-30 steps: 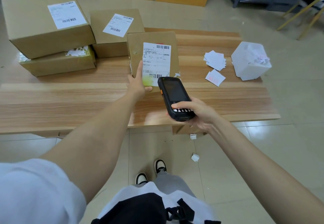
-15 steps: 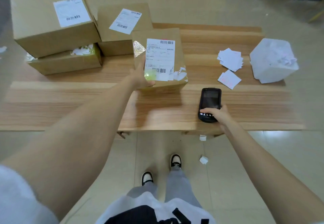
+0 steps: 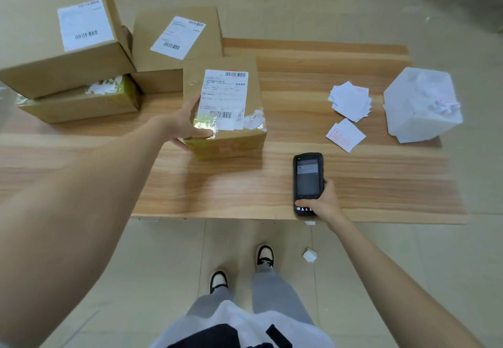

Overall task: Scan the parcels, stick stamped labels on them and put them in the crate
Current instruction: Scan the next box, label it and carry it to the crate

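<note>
A small cardboard parcel (image 3: 253, 86) with a white shipping label stands on the wooden table (image 3: 353, 173) at its middle. My left hand (image 3: 185, 124) grips the parcel's near left corner. A black handheld scanner (image 3: 308, 176) lies flat near the table's front edge, screen up, and my right hand (image 3: 324, 203) holds its lower end. A stamped label (image 3: 345, 135) with red print lies alone to the right of the parcel, below a loose pile of white labels (image 3: 351, 101). No crate is in view.
Three more cardboard parcels are stacked at the back left: a large one (image 3: 35, 48) on a flat one (image 3: 81, 105), and one (image 3: 152, 40) beside them. A white paper-filled bag (image 3: 422, 108) stands at the table's right end. Paper scraps (image 3: 309, 255) lie on the floor.
My right hand has carried the scanner away from the parcel's label, down and right, and laid it on the table. My left hand has kept its hold on the parcel.
</note>
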Action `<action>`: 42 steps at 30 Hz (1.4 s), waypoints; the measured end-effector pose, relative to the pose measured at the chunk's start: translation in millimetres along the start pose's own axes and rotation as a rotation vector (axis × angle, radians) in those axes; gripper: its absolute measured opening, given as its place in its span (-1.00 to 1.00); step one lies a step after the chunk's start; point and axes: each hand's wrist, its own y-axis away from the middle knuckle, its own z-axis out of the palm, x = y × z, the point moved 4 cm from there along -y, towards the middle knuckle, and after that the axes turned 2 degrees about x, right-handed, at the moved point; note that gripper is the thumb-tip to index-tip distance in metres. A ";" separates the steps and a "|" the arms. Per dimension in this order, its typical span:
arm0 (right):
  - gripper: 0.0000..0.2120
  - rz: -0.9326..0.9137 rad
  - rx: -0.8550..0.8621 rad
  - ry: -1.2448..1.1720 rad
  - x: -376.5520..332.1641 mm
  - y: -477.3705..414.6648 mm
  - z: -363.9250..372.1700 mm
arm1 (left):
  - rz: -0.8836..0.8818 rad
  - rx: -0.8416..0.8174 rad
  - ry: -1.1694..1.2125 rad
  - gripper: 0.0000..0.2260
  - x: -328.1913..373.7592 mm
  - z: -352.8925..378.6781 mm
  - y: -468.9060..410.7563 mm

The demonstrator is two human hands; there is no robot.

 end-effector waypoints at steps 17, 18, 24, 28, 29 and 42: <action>-0.40 -0.215 0.097 0.808 -80.8 -128.9 -95.7 | 0.102 0.541 -0.248 -0.37 38.8 2.7 -6.0; -0.40 -0.203 0.084 0.837 -81.0 -132.0 -95.4 | 0.126 0.573 -0.260 -0.36 46.7 3.8 -5.3; -0.42 -0.207 0.145 0.908 -85.7 -135.8 -95.6 | 0.269 0.562 -0.357 -0.39 91.5 24.8 -15.9; -0.75 -0.294 0.244 0.803 -88.6 -130.2 -97.2 | 0.398 0.500 -0.358 -0.41 122.1 50.3 -23.6; -0.89 -0.287 0.248 0.694 -90.6 -128.4 -97.6 | 0.423 0.482 -0.375 -0.42 130.1 57.6 -25.4; -0.86 -0.404 0.005 -0.193 -151.6 -54.5 -83.1 | 0.449 0.166 0.110 -0.58 195.9 146.3 -19.3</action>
